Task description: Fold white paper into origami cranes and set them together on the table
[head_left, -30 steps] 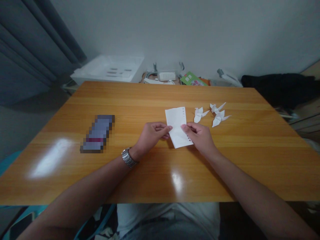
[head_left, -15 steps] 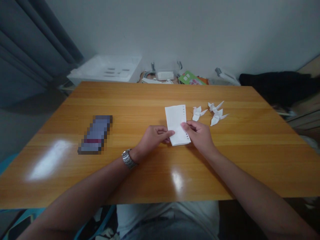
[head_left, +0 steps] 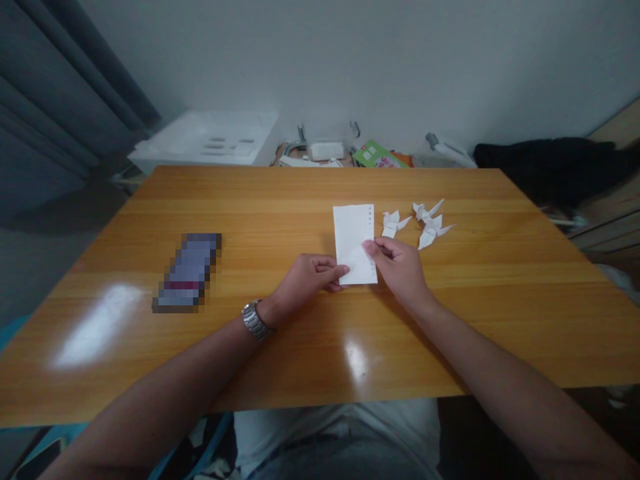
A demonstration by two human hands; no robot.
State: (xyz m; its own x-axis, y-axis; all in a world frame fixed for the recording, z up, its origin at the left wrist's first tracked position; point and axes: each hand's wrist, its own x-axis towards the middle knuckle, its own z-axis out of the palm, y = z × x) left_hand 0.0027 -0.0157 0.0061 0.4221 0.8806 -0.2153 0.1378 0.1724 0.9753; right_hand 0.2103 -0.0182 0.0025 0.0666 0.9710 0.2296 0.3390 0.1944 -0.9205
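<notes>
Pinching paper (head_left: 354, 233) in fingers (head_left: 381, 256) (tray (head_left: 185, 156) beyond table (head_left: 280, 207)).

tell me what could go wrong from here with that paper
The right hand is close to the leftmost paper bird, so a careless sideways move could nudge or crumple it. The white paper has a row of holes along its right edge, which that hand grips; a hard pull might tear it there.
</notes>
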